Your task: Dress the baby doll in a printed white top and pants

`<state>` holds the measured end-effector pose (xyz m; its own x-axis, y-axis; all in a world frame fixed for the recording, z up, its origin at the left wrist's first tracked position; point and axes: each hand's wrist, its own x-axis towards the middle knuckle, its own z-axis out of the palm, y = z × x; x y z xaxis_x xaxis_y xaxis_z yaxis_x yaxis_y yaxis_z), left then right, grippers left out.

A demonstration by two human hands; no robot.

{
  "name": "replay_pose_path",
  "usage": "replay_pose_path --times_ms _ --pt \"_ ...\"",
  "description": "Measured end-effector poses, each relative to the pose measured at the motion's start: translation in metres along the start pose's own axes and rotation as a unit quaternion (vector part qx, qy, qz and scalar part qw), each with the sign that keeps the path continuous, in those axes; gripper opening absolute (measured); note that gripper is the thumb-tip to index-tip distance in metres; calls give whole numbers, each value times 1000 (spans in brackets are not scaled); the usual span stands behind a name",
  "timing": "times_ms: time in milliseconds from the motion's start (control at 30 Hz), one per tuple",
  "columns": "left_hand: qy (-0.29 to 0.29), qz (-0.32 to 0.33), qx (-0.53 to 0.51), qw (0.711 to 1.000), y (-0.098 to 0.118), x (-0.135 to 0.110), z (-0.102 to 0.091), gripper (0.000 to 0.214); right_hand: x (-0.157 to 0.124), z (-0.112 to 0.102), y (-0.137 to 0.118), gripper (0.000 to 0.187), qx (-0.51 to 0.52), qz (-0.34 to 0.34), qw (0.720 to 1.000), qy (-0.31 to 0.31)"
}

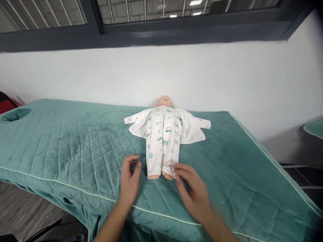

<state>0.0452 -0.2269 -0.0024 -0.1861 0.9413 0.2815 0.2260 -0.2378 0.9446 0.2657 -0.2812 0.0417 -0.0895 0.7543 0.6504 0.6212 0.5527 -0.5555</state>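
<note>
A baby doll (pixel 164 100) lies on its back on the green quilted bed cover, head toward the wall. It wears white printed trousers (pixel 157 148), pulled high over its chest, with its feet showing at the cuffs. A white jacket (pixel 193 129) is spread open beneath and beside it, its sleeves stretched out to both sides. My left hand (pixel 130 179) hovers left of the trouser legs, fingers curved and apart, holding nothing. At the cuff of the right-hand trouser leg is my right hand (pixel 193 190), thumb and fingers apart; its fingertips are at or touching the fabric.
The green quilted cover (pixel 83 148) drapes over the bed's front edge, with a face hole (pixel 16 115) at the far left. Behind stands a white wall (pixel 121 77) under a dark window frame (pixel 176 32). A red and black object (pixel 6 103) is at the left edge.
</note>
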Motion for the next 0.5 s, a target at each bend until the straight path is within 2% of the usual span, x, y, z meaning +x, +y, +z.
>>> replay_pose_path --times_ms 33,133,200,267,400,500 --pt "-6 10 34 999 -2 15 3 24 9 -6 12 25 -14 5 1000 1" --pt "-35 101 144 984 -7 61 16 36 43 -12 58 31 -111 58 992 -6" --pt "-79 145 229 959 -10 88 28 40 62 -8 86 33 -195 89 975 -67" --pt "-140 177 300 927 -12 108 37 39 73 -1 103 30 -250 96 955 -128" --pt "-264 247 346 866 -14 130 48 36 76 8 106 28 -309 102 930 -172" --pt "-331 282 332 837 -14 139 54 36 73 7 103 31 -314 88 926 -188"
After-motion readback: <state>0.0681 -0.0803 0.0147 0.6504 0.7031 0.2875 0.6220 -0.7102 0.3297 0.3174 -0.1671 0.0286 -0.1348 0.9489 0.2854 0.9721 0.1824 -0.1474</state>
